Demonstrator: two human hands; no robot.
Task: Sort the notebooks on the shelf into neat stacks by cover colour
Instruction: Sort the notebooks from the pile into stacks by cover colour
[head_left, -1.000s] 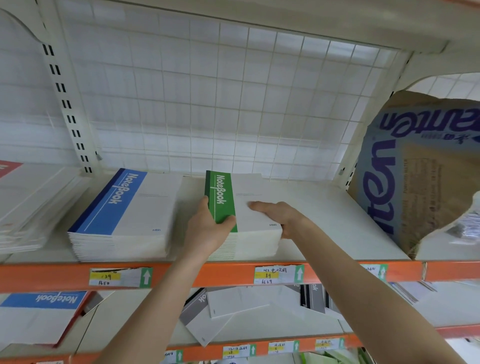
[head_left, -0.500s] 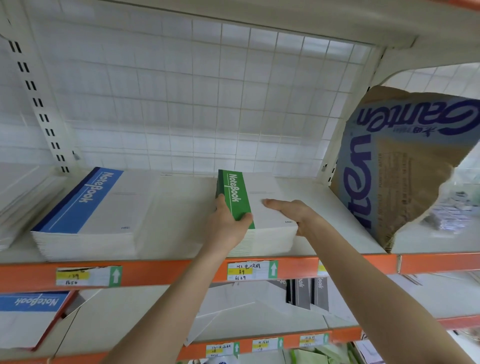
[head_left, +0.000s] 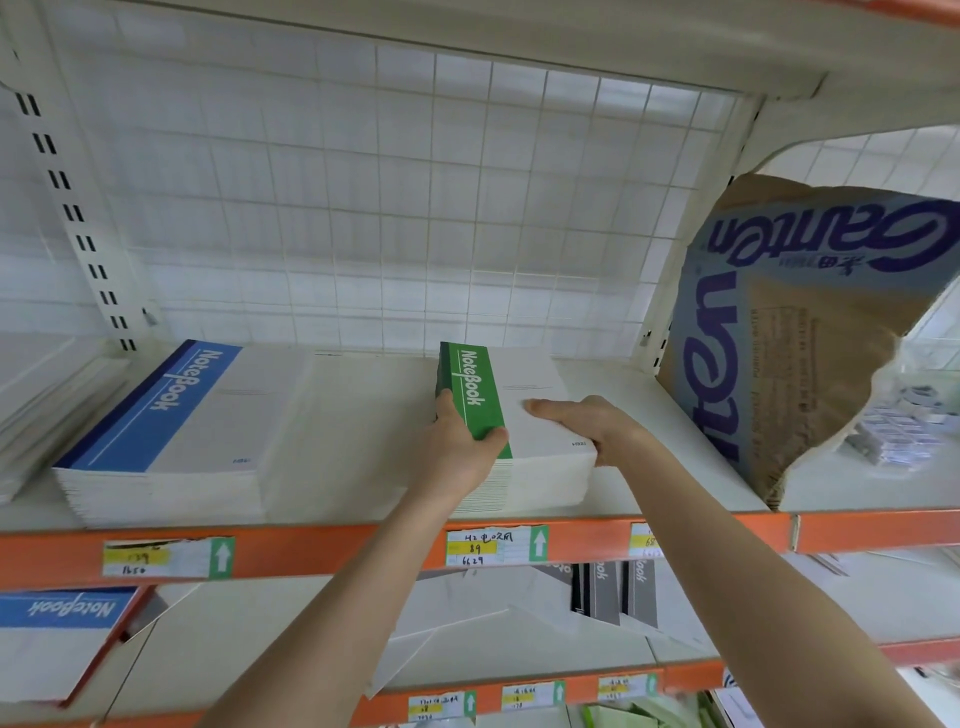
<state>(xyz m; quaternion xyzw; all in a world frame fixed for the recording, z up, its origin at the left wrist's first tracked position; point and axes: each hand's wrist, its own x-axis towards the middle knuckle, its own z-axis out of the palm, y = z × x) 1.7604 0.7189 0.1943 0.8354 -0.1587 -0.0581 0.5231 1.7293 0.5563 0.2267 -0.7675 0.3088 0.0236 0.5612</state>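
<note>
Green notebook stack (head_left: 540, 457) sits on the shelf (head_left: 358, 431) near the front rail (head_left: 337, 551), centre of view. Blue notebook stack (head_left: 171, 431) lies at 9 o'clock from it, well apart, bare shelf between them. Torn paper sack (head_left: 789, 353) leans at 3 o'clock.

Left hand (head_left: 460, 452) grips the green stack's left side, thumb over the green band. Right hand (head_left: 592, 423) holds the right edge, one finger laid flat on the top cover.

Step, as I judge it: squaring or shifting the green stack.

Risks I note:
- Stack is tall and loose-leaved, so uneven pressure from the hands could fan the lower books out of line
- Front face is close to the rail, so a pull toward 6 o'clock may spill books over it
- A push toward 3 o'clock could nudge the sack
</note>
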